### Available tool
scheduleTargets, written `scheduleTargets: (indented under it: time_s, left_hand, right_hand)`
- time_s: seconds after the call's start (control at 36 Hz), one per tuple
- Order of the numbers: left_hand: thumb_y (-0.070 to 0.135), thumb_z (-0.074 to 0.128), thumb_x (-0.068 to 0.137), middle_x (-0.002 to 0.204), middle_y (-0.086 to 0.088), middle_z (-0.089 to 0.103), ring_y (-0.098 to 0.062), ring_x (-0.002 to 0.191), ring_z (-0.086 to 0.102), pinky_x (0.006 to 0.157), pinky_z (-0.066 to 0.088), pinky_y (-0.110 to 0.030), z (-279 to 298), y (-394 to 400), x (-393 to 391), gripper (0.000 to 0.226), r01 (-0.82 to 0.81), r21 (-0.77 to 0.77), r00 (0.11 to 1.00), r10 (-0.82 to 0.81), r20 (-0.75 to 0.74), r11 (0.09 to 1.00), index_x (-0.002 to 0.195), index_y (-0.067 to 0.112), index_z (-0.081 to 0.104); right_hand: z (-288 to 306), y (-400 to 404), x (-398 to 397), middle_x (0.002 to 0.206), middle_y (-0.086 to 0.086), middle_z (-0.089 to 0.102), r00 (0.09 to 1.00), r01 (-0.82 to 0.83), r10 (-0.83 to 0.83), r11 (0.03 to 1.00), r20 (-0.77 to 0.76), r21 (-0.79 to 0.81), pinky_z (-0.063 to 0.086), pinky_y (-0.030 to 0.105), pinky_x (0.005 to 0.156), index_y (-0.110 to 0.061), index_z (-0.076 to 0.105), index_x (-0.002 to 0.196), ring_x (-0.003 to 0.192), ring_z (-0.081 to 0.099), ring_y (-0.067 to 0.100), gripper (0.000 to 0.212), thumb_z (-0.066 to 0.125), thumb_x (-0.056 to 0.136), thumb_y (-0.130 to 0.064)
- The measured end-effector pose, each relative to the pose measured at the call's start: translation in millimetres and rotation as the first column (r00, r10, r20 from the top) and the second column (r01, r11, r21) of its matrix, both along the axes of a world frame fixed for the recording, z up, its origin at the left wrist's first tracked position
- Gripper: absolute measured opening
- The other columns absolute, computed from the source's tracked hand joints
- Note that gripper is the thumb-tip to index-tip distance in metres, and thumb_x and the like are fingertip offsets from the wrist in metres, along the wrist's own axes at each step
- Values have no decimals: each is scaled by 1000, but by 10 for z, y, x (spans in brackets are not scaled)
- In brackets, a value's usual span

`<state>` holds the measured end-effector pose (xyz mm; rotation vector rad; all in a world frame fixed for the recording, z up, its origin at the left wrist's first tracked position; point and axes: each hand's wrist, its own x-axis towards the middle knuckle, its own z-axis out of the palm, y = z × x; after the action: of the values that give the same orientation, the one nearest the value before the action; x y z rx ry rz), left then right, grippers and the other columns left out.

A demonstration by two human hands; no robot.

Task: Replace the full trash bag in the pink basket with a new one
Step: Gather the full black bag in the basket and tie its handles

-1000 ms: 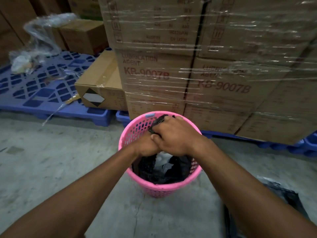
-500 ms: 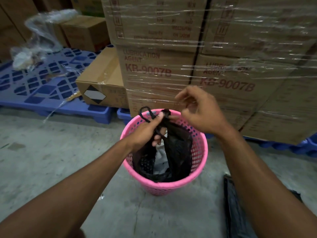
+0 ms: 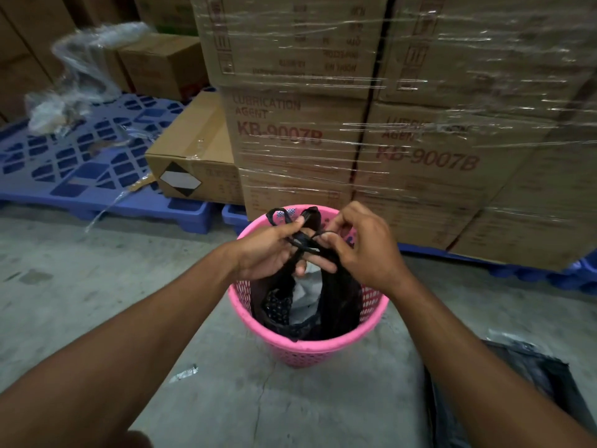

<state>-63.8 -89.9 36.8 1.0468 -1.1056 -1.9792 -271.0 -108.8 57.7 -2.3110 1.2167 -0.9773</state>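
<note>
Both hands meet above the basket's mouth. The left hand (image 3: 269,250) pinches the twisted black handles of the trash bag (image 3: 336,302), and the right hand (image 3: 361,250) closes its fingers on the same handles from the other side. The bag hangs down inside the pink basket (image 3: 310,349), pale rubbish showing in its gap. The basket stands on the concrete floor (image 3: 97,302), just before a wrapped stack of cardboard boxes (image 3: 403,124). A blue pallet (image 3: 80,169) lies to the left, and a black bag (image 3: 529,376) lies on the floor at right.

Shrink-wrapped cartons (image 3: 371,140) (printed KB-9007B), blue pallet (image 3: 80,163), loose clear plastic (image 3: 87,63), grey concrete floor (image 3: 97,286)
</note>
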Motion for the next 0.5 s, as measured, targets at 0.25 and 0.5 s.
scheduleTargets:
  time_s: [0.25, 0.5]
  left_hand:
    - [40, 38, 108, 60, -3, 53, -13, 47, 52, 59, 52, -31, -73, -92, 90, 36, -249, 208, 963, 265, -54, 946, 88, 16, 57]
    - [39, 33, 110, 74, -13, 67, -19, 49, 50, 58, 38, -34, 40, -49, -118, 44, -166, -79, 957, 180, 228, 983, 74, 17, 43]
  right_hand:
    - [-256, 410, 70, 82, -7, 58, 996, 18, -24, 996, 80, 83, 51, 39, 68, -22, 62, 75, 75, 58, 13, 15, 75, 80, -27]
    - [-680, 624, 235, 69, -9, 56, 994, 74, -60, 984, -91, 161, 54, 38, 64, -25, 78, 89, 64, 62, 16, 20, 64, 80, -36]
